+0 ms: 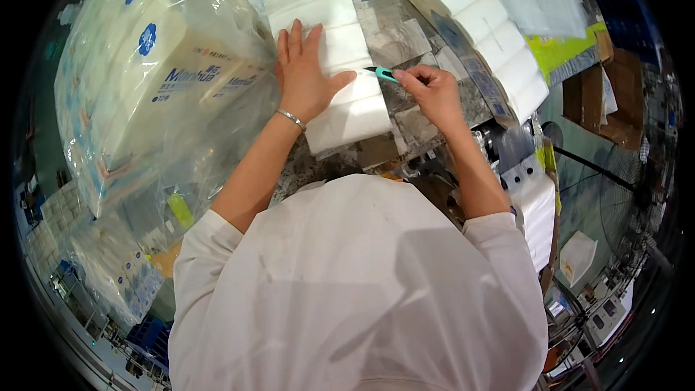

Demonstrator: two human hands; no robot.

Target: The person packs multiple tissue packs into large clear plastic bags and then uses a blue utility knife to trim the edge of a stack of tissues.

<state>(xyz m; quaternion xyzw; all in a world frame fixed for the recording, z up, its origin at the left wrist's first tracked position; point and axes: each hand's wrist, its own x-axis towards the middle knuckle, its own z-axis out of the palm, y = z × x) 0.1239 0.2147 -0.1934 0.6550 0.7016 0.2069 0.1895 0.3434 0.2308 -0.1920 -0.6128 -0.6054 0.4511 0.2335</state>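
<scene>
My left hand (302,76) lies on a row of white tissue packs (347,119) joined side by side in one strip, its fingers spread and its thumb stretched out to the right. My right hand (434,94) pinches a small teal utility knife (386,74) between thumb and fingers. The knife's dark tip points left and meets the right edge of the strip, near a seam between two packs. Whether the blade is in the wrapping cannot be made out.
A large clear bag of packaged tissue (181,94) stands close on the left. To the right lies a second row of white packs (485,22) in printed film. The worktop (394,29) between is patched with worn tape. A cardboard box (608,98) and a fan (615,195) stand further right.
</scene>
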